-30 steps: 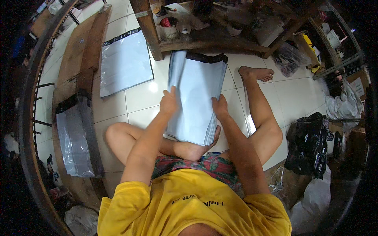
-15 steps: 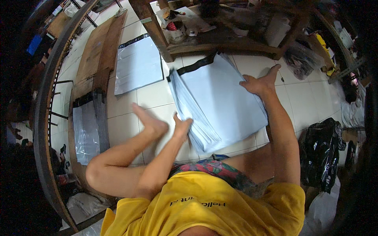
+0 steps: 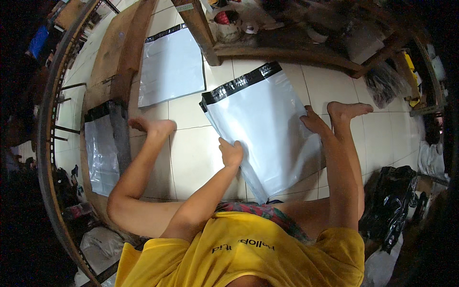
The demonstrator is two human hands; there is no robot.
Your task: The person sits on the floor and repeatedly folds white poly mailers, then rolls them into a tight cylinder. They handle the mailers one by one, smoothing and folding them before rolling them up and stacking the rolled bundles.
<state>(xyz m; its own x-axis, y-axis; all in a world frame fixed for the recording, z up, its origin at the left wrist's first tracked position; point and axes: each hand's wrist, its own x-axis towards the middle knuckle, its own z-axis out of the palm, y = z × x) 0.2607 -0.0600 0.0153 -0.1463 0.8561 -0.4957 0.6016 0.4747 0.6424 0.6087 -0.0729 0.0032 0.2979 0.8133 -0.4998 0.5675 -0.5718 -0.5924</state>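
1. Locate white mailing-bag stack (image 3: 267, 129), slanted over floor tiles (image 3: 191, 143), black strip (image 3: 244, 83) farthest out.
2. Pinched at left edge in grip of left hand (image 3: 231, 153), at right edge in grip of right hand (image 3: 315, 120).
3. Fanned at left edge a moment earlier; now showing far less spread, hence probably nearer to squared.
4. Beyond, note second mailing-bag stack (image 3: 172, 67).
5. Allow for right foot (image 3: 351, 110) and wooden shelf unit (image 3: 197, 33), both near, probably limiting sweep.

Pale blue, black-banded at far edge: central bags (image 3: 267, 129); yellow, black-lettered: near shirt (image 3: 229, 260); red-and-green floral: shorts (image 3: 260, 210); cream: floor tiles (image 3: 196, 150).
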